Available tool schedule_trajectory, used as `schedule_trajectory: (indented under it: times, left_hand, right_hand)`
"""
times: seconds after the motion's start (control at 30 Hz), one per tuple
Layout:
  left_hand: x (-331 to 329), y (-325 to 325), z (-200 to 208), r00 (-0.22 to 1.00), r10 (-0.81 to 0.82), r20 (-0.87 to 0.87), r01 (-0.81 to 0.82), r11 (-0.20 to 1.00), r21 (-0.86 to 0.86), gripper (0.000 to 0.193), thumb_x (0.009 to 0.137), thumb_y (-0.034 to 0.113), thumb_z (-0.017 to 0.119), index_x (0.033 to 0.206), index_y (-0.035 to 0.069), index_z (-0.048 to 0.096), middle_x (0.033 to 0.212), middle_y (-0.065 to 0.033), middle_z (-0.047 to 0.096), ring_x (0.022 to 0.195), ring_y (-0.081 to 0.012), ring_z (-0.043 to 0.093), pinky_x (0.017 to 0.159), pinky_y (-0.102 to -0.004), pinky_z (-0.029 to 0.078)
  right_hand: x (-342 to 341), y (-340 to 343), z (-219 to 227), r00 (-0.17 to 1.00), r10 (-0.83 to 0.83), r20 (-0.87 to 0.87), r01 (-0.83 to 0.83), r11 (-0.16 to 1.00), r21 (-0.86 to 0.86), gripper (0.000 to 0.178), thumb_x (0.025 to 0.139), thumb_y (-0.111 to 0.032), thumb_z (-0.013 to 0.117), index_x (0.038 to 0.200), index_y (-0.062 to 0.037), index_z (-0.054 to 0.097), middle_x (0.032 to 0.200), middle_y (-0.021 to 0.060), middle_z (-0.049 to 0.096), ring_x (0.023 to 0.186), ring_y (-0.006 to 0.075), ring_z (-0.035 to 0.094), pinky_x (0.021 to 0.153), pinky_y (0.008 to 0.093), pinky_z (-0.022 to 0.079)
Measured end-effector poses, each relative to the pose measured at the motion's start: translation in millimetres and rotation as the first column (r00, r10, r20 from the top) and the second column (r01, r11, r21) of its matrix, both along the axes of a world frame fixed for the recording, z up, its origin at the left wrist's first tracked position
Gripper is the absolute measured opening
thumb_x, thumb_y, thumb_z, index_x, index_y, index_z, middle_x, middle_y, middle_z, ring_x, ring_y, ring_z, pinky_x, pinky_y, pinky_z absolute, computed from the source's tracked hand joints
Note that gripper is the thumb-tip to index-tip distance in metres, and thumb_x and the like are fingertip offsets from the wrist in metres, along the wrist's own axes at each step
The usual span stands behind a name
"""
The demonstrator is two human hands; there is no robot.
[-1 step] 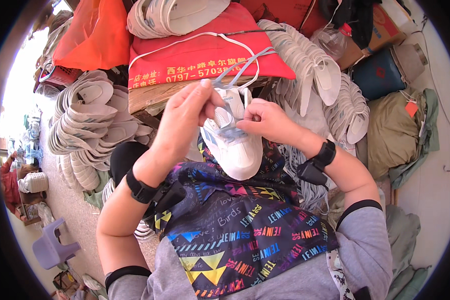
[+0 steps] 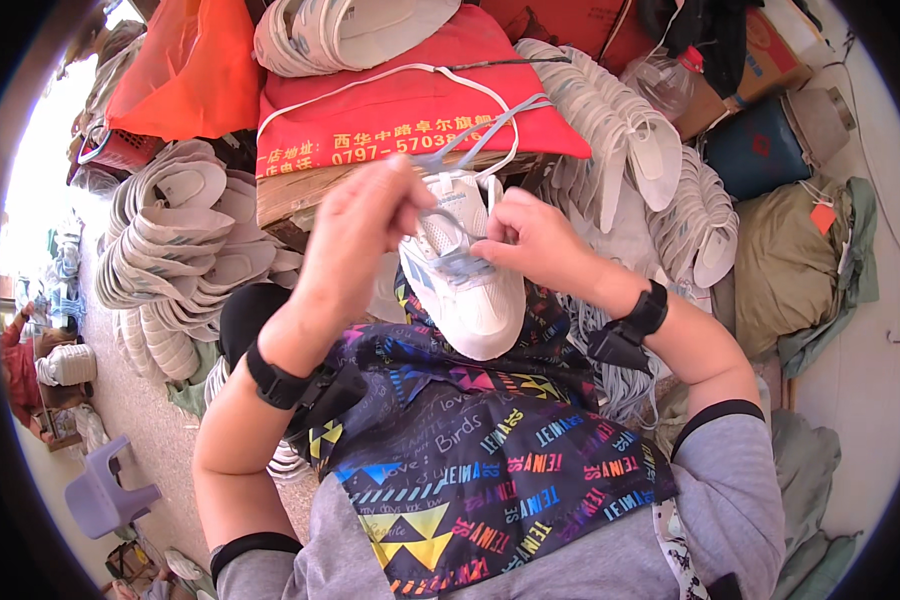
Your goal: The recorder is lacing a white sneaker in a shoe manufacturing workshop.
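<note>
A white sneaker (image 2: 475, 300) with pale blue trim rests on my lap over a dark patterned apron (image 2: 470, 460), toe pointing toward me. My left hand (image 2: 355, 235) hovers over the shoe's left side and pinches a pale blue lace (image 2: 490, 120) that loops up across the red bag behind. My right hand (image 2: 525, 240) sits on the shoe's right side, fingertips pinching the lace at the eyelets. Both wrists wear black bands.
A red bag (image 2: 400, 110) lies on a cardboard box straight ahead, with white shoe parts on top. Stacks of white soles stand at the left (image 2: 180, 250) and right (image 2: 620, 130). An orange bag (image 2: 180, 70), a purple stool (image 2: 105, 490) and an olive sack (image 2: 790, 260) surround me.
</note>
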State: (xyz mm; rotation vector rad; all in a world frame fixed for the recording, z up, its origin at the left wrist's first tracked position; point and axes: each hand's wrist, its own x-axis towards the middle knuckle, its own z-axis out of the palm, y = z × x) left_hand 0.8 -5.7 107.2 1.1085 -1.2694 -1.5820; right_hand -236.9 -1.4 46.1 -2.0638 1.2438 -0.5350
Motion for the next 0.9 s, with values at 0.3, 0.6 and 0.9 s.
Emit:
schedule_trajectory:
  times: [0.3, 0.6, 0.9]
  left_hand:
    - [-10.6, 19.7, 38.2, 0.980, -0.007, -0.197, -0.030, 0.983, -0.183, 0.028, 0.103, 0.022, 0.048, 0.105, 0.001, 0.067, 0.080, 0.0021, 0.061, 0.065, -0.0039, 0.046, 0.058, -0.0186, 0.037]
    - [110.7, -13.2, -38.3, 0.851, 0.362, -0.382, -0.342, 0.932, 0.120, 0.023, 0.101, 0.018, 0.053, 0.110, 0.000, 0.063, 0.085, 0.0023, 0.056, 0.065, -0.0048, 0.044, 0.061, -0.0188, 0.037]
    - [308.6, -11.2, -90.5, 0.677, 0.589, -0.441, -0.398, 0.797, 0.454, 0.015, 0.099, 0.019, 0.054, 0.103, 0.007, 0.063, 0.089, 0.0042, 0.060, 0.067, -0.0074, 0.048, 0.067, -0.0267, 0.041]
  right_hand:
    - [53.1, 19.5, 13.5, 0.879, 0.030, 0.476, -0.051, 0.998, 0.031, 0.036, 0.091, -0.017, 0.064, 0.120, 0.0007, 0.053, 0.095, 0.0088, 0.066, 0.083, 0.0173, 0.064, 0.077, 0.0312, 0.052]
    - [-23.8, -46.3, 33.6, 0.340, -0.531, 0.776, -0.184, 0.772, 0.609, 0.013, 0.097, -0.012, 0.056, 0.101, -0.0011, 0.061, 0.065, -0.0050, 0.046, 0.060, 0.0071, 0.047, 0.064, 0.0255, 0.045]
    - [-167.1, -85.4, 32.5, 0.068, -0.698, 0.713, 0.079, 0.716, 0.693, 0.021, 0.096, -0.006, 0.054, 0.114, 0.0024, 0.050, 0.063, -0.0051, 0.040, 0.054, 0.0064, 0.039, 0.050, 0.0231, 0.035]
